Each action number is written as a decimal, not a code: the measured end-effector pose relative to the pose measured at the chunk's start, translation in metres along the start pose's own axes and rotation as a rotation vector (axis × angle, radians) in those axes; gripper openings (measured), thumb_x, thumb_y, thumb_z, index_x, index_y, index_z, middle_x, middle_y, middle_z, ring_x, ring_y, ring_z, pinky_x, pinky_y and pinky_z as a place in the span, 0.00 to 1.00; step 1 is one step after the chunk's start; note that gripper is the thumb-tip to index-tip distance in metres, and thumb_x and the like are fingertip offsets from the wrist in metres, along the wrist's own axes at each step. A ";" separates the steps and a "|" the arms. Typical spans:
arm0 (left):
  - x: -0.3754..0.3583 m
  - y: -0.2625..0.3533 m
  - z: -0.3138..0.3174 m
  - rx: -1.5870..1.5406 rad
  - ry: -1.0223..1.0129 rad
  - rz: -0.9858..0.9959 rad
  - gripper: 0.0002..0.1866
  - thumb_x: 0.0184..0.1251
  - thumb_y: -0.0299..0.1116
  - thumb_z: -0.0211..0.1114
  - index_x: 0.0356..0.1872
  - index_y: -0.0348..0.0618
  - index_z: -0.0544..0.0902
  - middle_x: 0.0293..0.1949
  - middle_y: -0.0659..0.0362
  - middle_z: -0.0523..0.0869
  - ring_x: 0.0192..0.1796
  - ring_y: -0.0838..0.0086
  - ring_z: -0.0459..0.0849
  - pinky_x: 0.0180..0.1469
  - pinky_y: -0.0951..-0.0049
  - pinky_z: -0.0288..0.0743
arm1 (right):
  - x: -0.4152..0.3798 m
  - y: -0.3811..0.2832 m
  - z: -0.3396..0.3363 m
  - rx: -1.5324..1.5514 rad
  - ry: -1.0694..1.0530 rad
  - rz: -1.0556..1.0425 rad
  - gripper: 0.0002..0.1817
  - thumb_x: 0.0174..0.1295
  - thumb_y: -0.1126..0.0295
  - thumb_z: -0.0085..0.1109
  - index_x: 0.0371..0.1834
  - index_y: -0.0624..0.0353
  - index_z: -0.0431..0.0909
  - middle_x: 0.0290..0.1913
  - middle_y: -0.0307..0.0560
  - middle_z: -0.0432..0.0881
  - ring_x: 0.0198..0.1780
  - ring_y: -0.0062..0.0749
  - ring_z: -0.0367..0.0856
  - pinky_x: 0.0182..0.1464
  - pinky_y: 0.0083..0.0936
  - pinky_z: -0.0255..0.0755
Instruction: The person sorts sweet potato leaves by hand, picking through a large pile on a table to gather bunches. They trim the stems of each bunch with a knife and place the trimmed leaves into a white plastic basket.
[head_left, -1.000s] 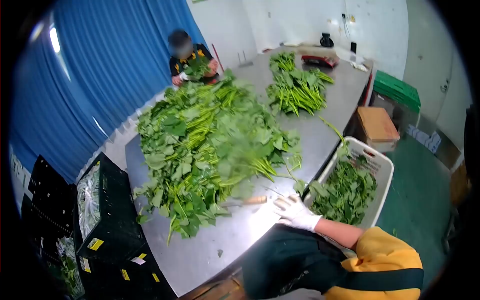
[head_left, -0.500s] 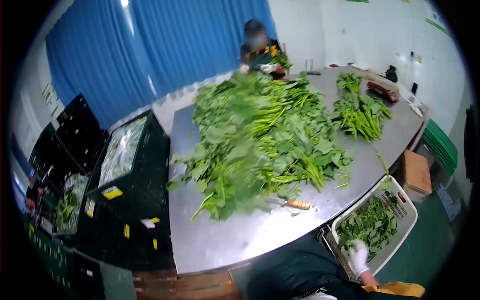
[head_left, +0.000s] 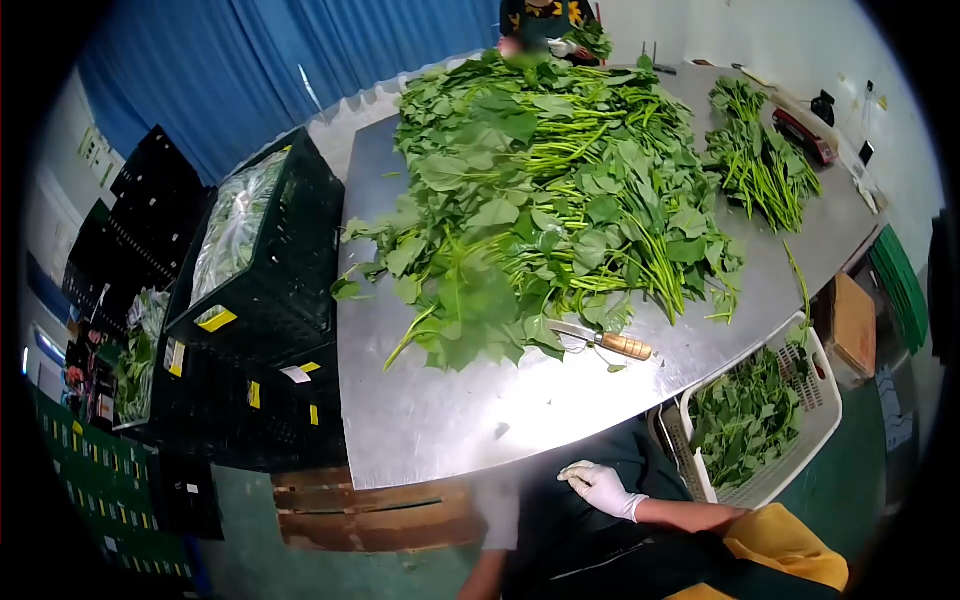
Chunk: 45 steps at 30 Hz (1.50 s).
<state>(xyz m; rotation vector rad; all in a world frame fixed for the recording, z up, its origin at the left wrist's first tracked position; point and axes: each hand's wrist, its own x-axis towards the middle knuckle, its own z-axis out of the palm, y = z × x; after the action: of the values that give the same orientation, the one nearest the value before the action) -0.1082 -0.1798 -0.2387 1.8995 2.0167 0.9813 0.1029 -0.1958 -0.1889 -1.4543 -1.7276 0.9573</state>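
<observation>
My right hand (head_left: 603, 490), in a white glove, is in front of my dark apron below the table's front edge. Its fingers are curled together; whatever they may hold is too small to tell. To its left, a pale motion smear is my left hand (head_left: 497, 508), fingers not readable. A large heap of leafy green stems (head_left: 590, 190) covers much of the metal table (head_left: 440, 430). A wooden-handled knife (head_left: 625, 346) lies at the heap's front edge. Right of the table, a white basket (head_left: 825, 405) holds loose leaves (head_left: 745, 420).
A smaller pile of greens (head_left: 765, 160) lies at the back right, near a red and black device (head_left: 803, 136). Dark crates (head_left: 300, 250) with bagged greens (head_left: 235, 225) stand on the left. A co-worker (head_left: 545, 20) is behind the heap, and a cardboard box (head_left: 852, 325) is beyond the basket.
My right hand has left the basket and moved left to the front of my apron. A blurred left hand now shows beside it. The view has tilted down, and the co-worker's head is out of frame.
</observation>
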 end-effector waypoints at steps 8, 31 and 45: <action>-0.049 -0.158 0.081 -0.276 -0.510 -0.379 0.09 0.66 0.23 0.54 0.38 0.33 0.83 0.33 0.58 0.82 0.35 0.73 0.79 0.40 0.75 0.74 | 0.022 0.009 -0.036 -0.146 0.046 -0.052 0.09 0.59 0.72 0.61 0.42 0.57 0.82 0.42 0.50 0.83 0.44 0.46 0.82 0.49 0.34 0.77; 0.089 0.118 -0.031 -0.241 -0.483 0.075 0.09 0.66 0.26 0.54 0.36 0.34 0.83 0.33 0.57 0.82 0.34 0.70 0.78 0.39 0.72 0.73 | -0.002 0.206 -0.464 -0.258 0.966 0.923 0.27 0.63 0.45 0.56 0.38 0.62 0.84 0.37 0.56 0.86 0.41 0.47 0.84 0.47 0.37 0.73; 0.113 0.222 -0.024 -0.162 -0.754 0.253 0.09 0.66 0.28 0.54 0.36 0.34 0.83 0.33 0.56 0.82 0.33 0.68 0.78 0.39 0.71 0.73 | -0.334 0.217 -0.182 -0.927 0.750 1.379 0.34 0.53 0.58 0.67 0.64 0.56 0.68 0.64 0.53 0.69 0.67 0.45 0.64 0.67 0.45 0.57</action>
<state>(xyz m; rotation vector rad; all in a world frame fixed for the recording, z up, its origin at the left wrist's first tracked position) 0.0404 -0.0910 -0.0584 2.0401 1.2537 0.3512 0.4159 -0.4829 -0.2971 -3.1644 -0.3510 -0.0672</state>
